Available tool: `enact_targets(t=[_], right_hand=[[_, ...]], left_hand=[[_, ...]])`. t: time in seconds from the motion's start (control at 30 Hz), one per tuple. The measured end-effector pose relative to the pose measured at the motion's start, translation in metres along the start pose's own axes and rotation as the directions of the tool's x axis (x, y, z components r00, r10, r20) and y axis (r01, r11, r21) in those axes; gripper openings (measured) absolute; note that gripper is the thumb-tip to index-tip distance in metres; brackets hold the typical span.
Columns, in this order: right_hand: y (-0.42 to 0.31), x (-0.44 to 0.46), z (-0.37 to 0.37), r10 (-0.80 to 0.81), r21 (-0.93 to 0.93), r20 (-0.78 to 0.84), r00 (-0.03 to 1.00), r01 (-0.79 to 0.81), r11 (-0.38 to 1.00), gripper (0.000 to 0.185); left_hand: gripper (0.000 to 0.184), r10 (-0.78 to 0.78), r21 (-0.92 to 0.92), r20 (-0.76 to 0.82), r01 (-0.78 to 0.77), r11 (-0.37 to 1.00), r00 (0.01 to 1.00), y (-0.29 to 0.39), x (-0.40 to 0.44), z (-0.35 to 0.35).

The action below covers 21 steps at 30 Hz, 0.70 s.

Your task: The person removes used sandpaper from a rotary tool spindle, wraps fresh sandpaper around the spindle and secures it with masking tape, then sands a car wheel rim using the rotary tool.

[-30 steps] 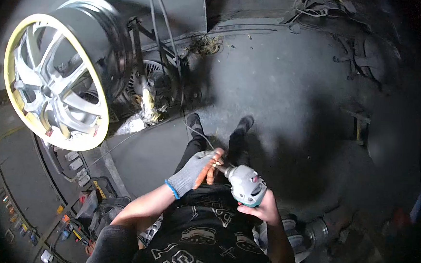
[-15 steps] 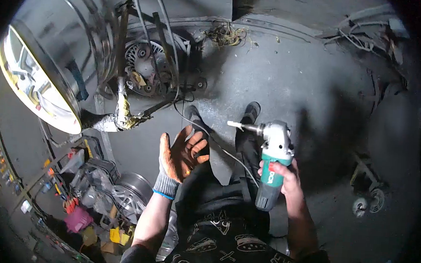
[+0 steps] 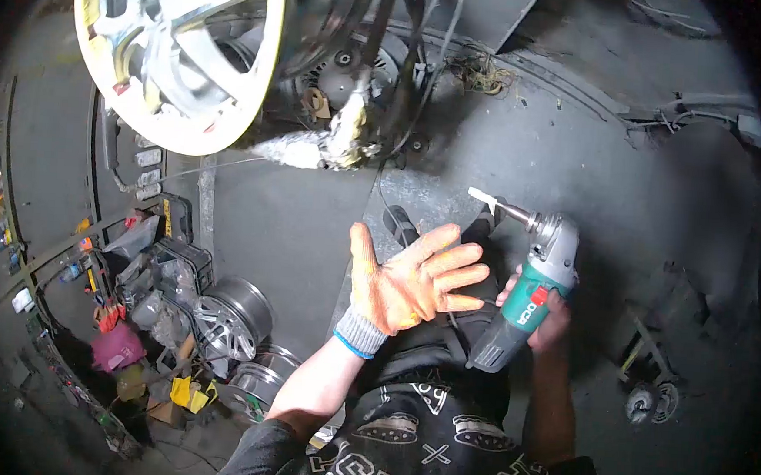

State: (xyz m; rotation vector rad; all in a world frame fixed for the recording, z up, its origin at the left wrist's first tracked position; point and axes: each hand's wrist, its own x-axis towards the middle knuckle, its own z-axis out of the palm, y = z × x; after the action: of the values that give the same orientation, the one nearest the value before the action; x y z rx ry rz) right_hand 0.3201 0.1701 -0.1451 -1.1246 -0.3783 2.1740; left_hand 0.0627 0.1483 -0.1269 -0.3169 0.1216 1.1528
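My right hand (image 3: 551, 325) is wrapped round the green and dark grey body of an angle grinder (image 3: 526, 309). A spindle with a pale, narrow tip (image 3: 485, 196) sticks out to the left from the tool's silver head. In an orange-palmed grey work glove, my left hand (image 3: 414, 279) is held palm up with the fingers spread and nothing in it. Above and to the left, a bright alloy wheel (image 3: 179, 47) with a yellowish rim edge is mounted on a stand, apart from both hands. A ragged, silvery wrapped arm (image 3: 343, 139) of the stand shows beside it.
Several alloy wheels (image 3: 238, 316) lie on the floor at lower left, among bags, a pink bundle (image 3: 118, 349) and yellow pieces (image 3: 190, 393). A tangle of wires (image 3: 482, 73) lies near the back wall. A small wheeled frame (image 3: 651, 376) stands at right.
My left hand has moved right and spread its fingers, palm now fully showing. The view has shifted, so the mounted wheel sits higher and further right. The grinder is still in my right hand.
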Motion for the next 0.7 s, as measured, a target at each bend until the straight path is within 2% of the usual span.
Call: enact_targets(t=[0.03, 0.13, 0.23, 0.3, 0.33, 0.37, 0.4, 0.43, 0.47, 0.5, 0.57, 0.7], right_hand=[[0.007, -0.001, 0.006, -0.027, -0.015, 0.058, 0.998, 0.027, 1.000, 0.082], [0.026, -0.009, 0.019, 0.000, 0.009, 0.078, 0.997, -0.001, 1.000, 0.084], [0.039, -0.011, 0.035, -0.032, 0.094, 0.139, 0.990, 0.019, 0.995, 0.074], [0.044, -0.018, 0.048, -0.034, 0.101, 0.116, 0.993, 0.022, 0.995, 0.076], [0.049, -0.021, 0.049, -0.012, 0.148, 0.138, 0.990, -0.008, 0.989, 0.078], [0.052, -0.022, 0.049, 0.007, 0.198, 0.163, 0.987, -0.040, 0.979, 0.080], [0.055, -0.021, 0.046, 0.021, 0.200, 0.223, 0.975, -0.067, 0.977, 0.083], [0.056, -0.022, 0.043, 0.017, 0.195, 0.215, 0.976, -0.060, 0.979, 0.083], [0.056, -0.022, 0.042, 0.038, 0.161, 0.234, 0.972, -0.077, 0.984, 0.084], [0.056, -0.022, 0.041, 0.062, 0.128, 0.253, 0.965, -0.097, 0.987, 0.084], [0.056, -0.024, 0.046, 0.069, 0.157, 0.249, 0.966, -0.111, 0.981, 0.084], [0.052, -0.024, 0.038, 0.088, 0.182, 0.257, 0.962, -0.138, 0.973, 0.082]], left_hand=[[0.102, 0.007, -0.001, 0.006, -0.007, 1.000, 1.000, 0.004, -0.008, 0.002], [0.102, -0.022, -0.043, -0.006, 0.022, 0.999, 1.000, 0.011, -0.030, 0.001], [0.102, -0.010, 0.020, 0.088, 0.008, 1.000, 0.996, 0.019, -0.047, -0.001], [0.104, 0.041, 0.129, 0.193, -0.066, 0.989, 0.980, 0.019, -0.056, -0.003], [0.107, 0.064, 0.170, 0.176, -0.095, 0.981, 0.982, 0.019, -0.060, -0.005], [0.102, 0.092, 0.219, 0.081, -0.108, 0.970, 0.992, 0.020, -0.063, -0.005], [0.093, 0.111, 0.299, -0.009, -0.103, 0.949, 0.994, 0.023, -0.064, -0.010], [0.085, 0.139, 0.378, -0.101, -0.091, 0.921, 0.985, 0.024, -0.066, -0.015], [0.067, 0.202, 0.442, -0.214, -0.089, 0.892, 0.956, 0.025, -0.065, -0.019], [0.058, 0.291, 0.600, -0.312, -0.050, 0.798, 0.904, 0.024, -0.060, -0.010], [0.054, 0.427, 0.740, -0.288, -0.084, 0.667, 0.857, 0.023, -0.052, -0.011], [0.041, 0.419, 0.779, -0.246, -0.079, 0.622, 0.874, 0.018, -0.031, 0.012]])
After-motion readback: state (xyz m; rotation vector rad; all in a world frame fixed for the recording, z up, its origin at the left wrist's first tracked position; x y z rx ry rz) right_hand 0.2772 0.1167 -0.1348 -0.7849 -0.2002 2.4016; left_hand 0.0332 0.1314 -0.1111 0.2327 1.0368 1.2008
